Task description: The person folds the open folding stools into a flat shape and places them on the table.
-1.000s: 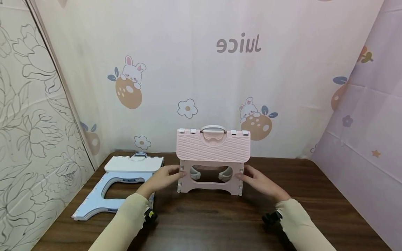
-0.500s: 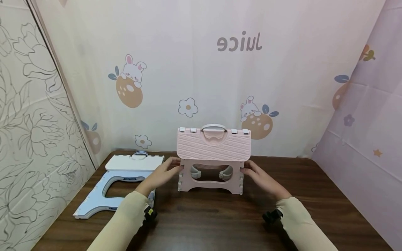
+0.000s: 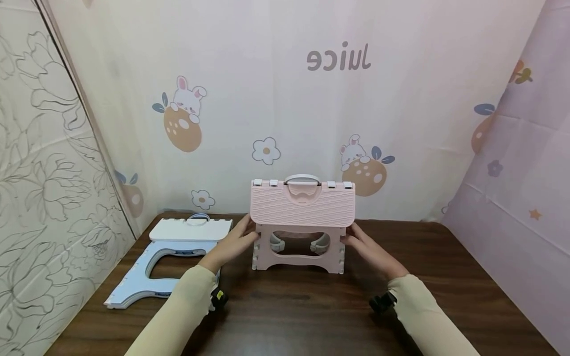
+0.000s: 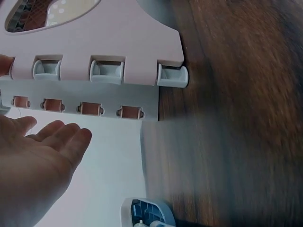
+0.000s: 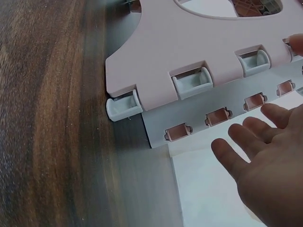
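Note:
A pink folding step stool [image 3: 303, 210] stands unfolded on the table, its woven-textured top sloping towards me. A pale carry handle [image 3: 303, 177] sticks up at its upper edge. My left hand [image 3: 229, 244] is at the stool's left side, the thumb at the leg panel's edge and the other fingers reaching up beside the top. On the right side my right hand [image 3: 369, 249] lies likewise, its thumb by the edge. In both wrist views the lower fingers [image 4: 71, 139] [image 5: 251, 142] extend loosely, apart from the leg panels; the thumbs are mostly cut off.
A blue-and-white folding stool [image 3: 162, 264] lies to the left on the dark wooden table [image 3: 303, 316], close to my left forearm. A patterned curtain [image 3: 267, 99] hangs behind the table, with more cloth at both sides.
Both thumbs have slid from the front of the leg panel to its side edges, and the hands have risen slightly. The pink stool stays in about the same place.

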Demonstrator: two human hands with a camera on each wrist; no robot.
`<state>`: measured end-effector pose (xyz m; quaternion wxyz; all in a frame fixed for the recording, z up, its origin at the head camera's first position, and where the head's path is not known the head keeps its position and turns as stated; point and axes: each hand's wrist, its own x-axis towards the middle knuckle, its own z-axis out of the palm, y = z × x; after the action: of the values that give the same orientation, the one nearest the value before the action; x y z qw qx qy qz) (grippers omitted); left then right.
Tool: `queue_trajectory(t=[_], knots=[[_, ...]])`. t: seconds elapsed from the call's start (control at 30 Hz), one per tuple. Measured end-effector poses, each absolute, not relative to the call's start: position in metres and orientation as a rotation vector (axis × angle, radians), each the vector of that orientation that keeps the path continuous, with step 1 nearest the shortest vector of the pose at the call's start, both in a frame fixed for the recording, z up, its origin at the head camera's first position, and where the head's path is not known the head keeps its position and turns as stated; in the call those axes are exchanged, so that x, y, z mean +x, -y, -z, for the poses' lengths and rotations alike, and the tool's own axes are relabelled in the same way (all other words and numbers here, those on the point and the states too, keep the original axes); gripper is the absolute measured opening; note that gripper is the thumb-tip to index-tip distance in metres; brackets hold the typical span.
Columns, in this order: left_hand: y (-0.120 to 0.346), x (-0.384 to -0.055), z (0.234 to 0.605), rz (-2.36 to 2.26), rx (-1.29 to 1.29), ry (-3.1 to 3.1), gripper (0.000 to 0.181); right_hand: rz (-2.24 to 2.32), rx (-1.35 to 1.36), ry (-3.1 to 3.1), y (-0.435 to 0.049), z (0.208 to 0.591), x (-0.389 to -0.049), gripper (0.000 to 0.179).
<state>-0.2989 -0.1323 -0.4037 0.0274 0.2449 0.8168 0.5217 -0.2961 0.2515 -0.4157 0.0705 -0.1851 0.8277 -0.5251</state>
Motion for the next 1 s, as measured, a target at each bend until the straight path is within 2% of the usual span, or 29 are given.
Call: queue_trajectory(t=[1.0], knots=[[0.1277,-0.3003,0.4077,-1.657,0.673,-2.476,0.070,1.643,-0.634,-2.458,-0.2487,0.4189,-0.2996,0.076]])
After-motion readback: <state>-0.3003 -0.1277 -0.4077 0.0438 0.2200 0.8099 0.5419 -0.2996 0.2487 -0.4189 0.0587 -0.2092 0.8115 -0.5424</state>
